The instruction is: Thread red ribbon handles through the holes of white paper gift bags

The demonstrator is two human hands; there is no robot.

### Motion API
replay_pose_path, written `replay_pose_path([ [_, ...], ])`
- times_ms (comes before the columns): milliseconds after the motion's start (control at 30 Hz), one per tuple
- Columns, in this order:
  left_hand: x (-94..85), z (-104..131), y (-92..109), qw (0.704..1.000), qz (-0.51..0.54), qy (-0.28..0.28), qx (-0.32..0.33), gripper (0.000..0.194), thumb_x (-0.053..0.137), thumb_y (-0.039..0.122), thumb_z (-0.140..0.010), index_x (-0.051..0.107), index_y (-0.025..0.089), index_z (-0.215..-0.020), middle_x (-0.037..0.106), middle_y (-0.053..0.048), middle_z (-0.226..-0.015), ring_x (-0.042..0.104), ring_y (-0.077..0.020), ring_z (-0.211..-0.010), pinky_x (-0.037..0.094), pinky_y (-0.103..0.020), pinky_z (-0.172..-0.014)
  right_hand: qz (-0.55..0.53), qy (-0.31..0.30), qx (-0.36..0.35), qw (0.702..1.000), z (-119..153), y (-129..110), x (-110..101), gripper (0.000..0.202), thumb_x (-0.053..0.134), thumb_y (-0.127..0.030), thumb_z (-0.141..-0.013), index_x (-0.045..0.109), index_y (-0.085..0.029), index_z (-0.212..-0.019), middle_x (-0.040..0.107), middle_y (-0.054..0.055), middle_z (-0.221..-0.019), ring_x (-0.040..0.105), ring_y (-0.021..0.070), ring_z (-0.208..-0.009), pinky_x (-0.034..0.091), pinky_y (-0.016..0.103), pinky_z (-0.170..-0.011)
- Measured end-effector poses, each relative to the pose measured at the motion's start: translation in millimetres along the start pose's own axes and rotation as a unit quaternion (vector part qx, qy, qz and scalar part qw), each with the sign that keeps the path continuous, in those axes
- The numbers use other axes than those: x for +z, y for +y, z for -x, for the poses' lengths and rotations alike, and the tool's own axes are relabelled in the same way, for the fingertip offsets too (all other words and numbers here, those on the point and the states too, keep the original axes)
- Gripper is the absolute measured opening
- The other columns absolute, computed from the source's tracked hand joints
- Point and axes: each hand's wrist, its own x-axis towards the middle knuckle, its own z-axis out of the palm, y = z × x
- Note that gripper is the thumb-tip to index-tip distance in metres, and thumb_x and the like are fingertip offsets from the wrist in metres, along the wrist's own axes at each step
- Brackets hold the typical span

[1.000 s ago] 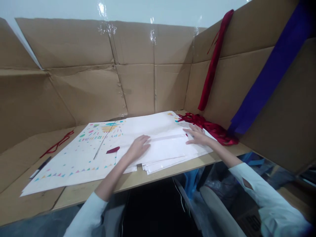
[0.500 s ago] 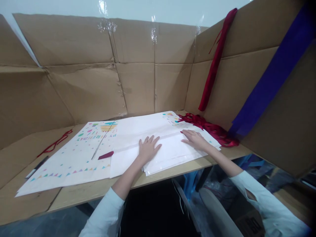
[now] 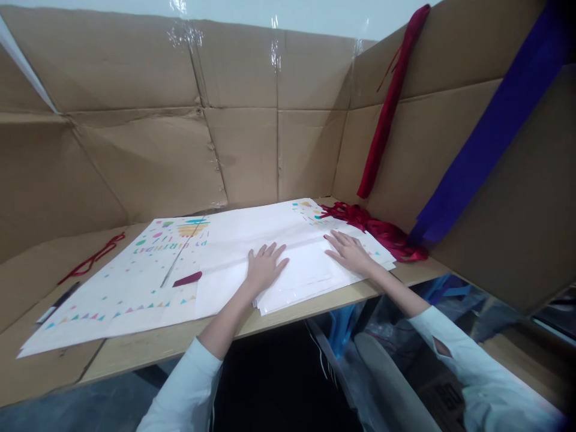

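Observation:
My left hand (image 3: 264, 268) lies on a white sheet (image 3: 229, 240), palm down with its fingers spread. To its right, my right hand (image 3: 348, 252) rests flat on the white layers, fingers stretched out, holding nothing. On the left is a white printed sheet (image 3: 130, 294) with coloured birthday lettering, dots and a row of small triangles. A long thin grey tool or strip (image 3: 180, 255) lies across that print. Close to it is a small dark red piece (image 3: 188, 279) by the white sheet's edge.
A heap of dark red ribbons (image 3: 382, 234) lies at the table's right end. Cardboard walls (image 3: 247, 150) enclose the table (image 3: 148, 359). A red ribbon roll (image 3: 393, 102) and a blue strip (image 3: 486, 132) hang at right. A red cord (image 3: 92, 259) and a pen-like item (image 3: 58, 303) lie at left.
The whole view has shifted slightly, so everything sits a little further left and higher. Both hands stay flat on the white layers, with the right hand's fingers a little more spread.

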Motion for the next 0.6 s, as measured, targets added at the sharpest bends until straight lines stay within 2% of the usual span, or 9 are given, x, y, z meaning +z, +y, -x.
replay_pose_path([
  [100, -0.3, 1, 0, 1.000, -0.004, -0.002, 0.000, 0.052, 0.019, 0.055, -0.090, 0.033, 0.036, -0.136, 0.033, 0.001, -0.141, 0.030, -0.0261, -0.128, 0.018, -0.056, -0.101, -0.031, -0.017, 0.052, 0.998, -4, 16, -3, 0.050, 0.022, -0.047, -0.094, 0.039, -0.025, -0.135, 0.030, 0.009, -0.141, 0.029, 0.0263, -0.128, 0.027, 0.047, -0.101],
  [233, -0.7, 1, -1, 1.000, -0.002, 0.000, 0.004, 0.052, 0.019, 0.056, -0.090, 0.034, 0.036, -0.135, 0.034, 0.002, -0.141, 0.030, -0.0261, -0.128, 0.019, -0.056, -0.101, -0.031, 0.009, 0.246, 0.969, -7, 63, -10, 0.044, 0.023, -0.035, -0.093, 0.051, -0.020, -0.123, 0.044, 0.012, -0.129, 0.043, 0.0292, -0.116, 0.036, 0.048, -0.092],
  [300, -0.8, 1, -1, 1.000, -0.001, 0.002, 0.007, 0.052, 0.019, 0.056, -0.090, 0.034, 0.036, -0.135, 0.034, 0.002, -0.141, 0.031, -0.0260, -0.128, 0.019, -0.056, -0.100, -0.016, -0.039, 0.331, 0.943, -4, 88, -14, 0.040, 0.031, -0.030, -0.089, 0.055, -0.014, -0.118, 0.052, 0.017, -0.119, 0.050, 0.0307, -0.107, 0.041, 0.044, -0.086],
  [367, -0.8, 0, -2, 1.000, -0.001, 0.002, 0.010, 0.051, 0.020, 0.056, -0.090, 0.034, 0.037, -0.135, 0.034, 0.002, -0.141, 0.031, -0.0261, -0.128, 0.019, -0.056, -0.100, -0.016, -0.131, 0.383, 0.914, 1, 109, -19, 0.040, 0.040, -0.033, -0.086, 0.057, -0.012, -0.114, 0.054, 0.020, -0.112, 0.053, 0.0329, -0.102, 0.043, 0.041, -0.080],
  [433, -1.0, 0, -3, 1.000, -0.001, 0.001, 0.012, 0.051, 0.021, 0.057, -0.089, 0.034, 0.037, -0.135, 0.034, 0.002, -0.141, 0.031, -0.0263, -0.128, 0.019, -0.056, -0.100, -0.026, -0.188, 0.396, 0.899, 5, 123, -23, 0.039, 0.047, -0.040, -0.082, 0.060, -0.015, -0.108, 0.056, 0.019, -0.109, 0.054, 0.0337, -0.101, 0.043, 0.038, -0.077],
  [600, -1.9, 1, -3, 1.000, 0.001, -0.001, 0.011, 0.051, 0.021, 0.057, -0.089, 0.034, 0.037, -0.135, 0.034, 0.002, -0.141, 0.031, -0.0262, -0.128, 0.019, -0.055, -0.101, -0.027, -0.168, 0.383, 0.908, 7, 132, -28, 0.029, 0.051, -0.043, -0.080, 0.064, -0.022, -0.095, 0.060, 0.012, -0.101, 0.056, 0.0303, -0.097, 0.042, 0.034, -0.073],
])
